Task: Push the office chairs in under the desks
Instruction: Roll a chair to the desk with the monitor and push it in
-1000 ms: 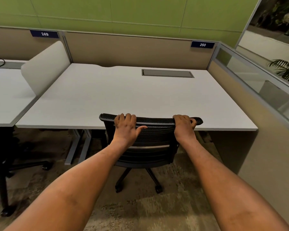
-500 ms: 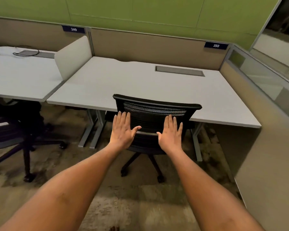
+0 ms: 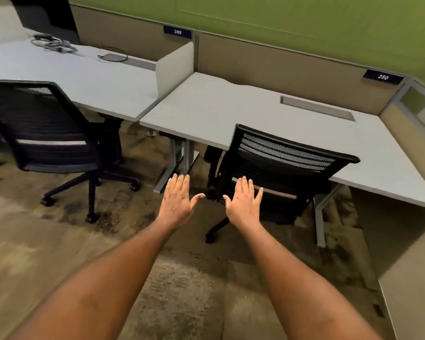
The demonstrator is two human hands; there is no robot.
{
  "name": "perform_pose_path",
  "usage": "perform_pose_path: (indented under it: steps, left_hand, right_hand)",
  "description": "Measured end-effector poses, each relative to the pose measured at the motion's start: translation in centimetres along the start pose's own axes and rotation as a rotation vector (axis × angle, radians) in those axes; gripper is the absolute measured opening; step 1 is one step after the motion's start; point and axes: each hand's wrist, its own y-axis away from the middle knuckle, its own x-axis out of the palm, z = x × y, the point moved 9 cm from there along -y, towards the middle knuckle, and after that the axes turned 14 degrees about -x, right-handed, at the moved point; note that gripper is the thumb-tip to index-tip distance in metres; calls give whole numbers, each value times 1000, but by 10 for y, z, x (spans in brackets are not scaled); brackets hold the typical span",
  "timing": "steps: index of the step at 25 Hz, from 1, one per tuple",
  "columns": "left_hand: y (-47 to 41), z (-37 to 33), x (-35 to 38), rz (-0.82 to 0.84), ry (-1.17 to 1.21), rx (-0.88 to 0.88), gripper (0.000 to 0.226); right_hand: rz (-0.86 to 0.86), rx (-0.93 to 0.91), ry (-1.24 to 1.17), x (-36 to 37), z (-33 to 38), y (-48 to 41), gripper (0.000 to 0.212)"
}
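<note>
Both hands, left [image 3: 178, 198] and right [image 3: 243, 201], spread flat, gripping nothing. Right chair [image 3: 280, 168] tucked at desk [image 3: 206, 111] front edge; left chair [image 3: 47, 133] stands clear, likely next.

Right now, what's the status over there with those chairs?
Left hand and right hand open, holding nothing. Chair at desk 250 tucked in. Chair at desk 249 out from its desk. Floor between looks clear.
</note>
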Motion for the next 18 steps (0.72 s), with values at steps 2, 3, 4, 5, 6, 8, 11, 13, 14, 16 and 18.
perform_pose_path:
  steps: [2, 3, 4, 5, 6, 8, 11, 13, 14, 16, 18]
  left_hand:
    - [10, 73, -18, 2, 29, -58, 107]
    - [15, 91, -25, 11, 31, -67, 108]
    - [18, 118, -33, 9, 40, -73, 109]
    - [23, 152, -43, 23, 41, -87, 109]
    - [28, 184, -52, 21, 31, -95, 109]
    - [36, 248, -76, -7, 8, -131, 109]
    - [44, 326, -104, -11, -23, -176, 98]
    - [45, 362, -121, -39, -15, -209, 88]
    - [44, 380, -130, -58, -4, -228, 84]
    - [44, 415, -149, -83, 11, -273, 81]
    - [43, 453, -165, -110, 21, -316, 85]
  right_hand:
    - [24, -37, 4, 16, 71, -6, 72]
    - [24, -37, 9, 22, 89, -7, 72]
    - [28, -41, 14, 28, 115, -7, 71]
    - [42, -47, 8, 36, 149, -8, 71]
    - [48, -53, -2, 44, 181, -8, 71]
    - [46, -84, -24, 58, 247, -9, 70]
    - [76, -133, -67, 71, 335, -14, 71]
    - [71, -185, -69, 77, 380, -20, 71]
    - [78, -209, -74, 81, 405, -24, 71]
    - [103, -265, -78, 89, 452, -34, 71]
    - [121, -323, -84, 101, 498, -46, 70]
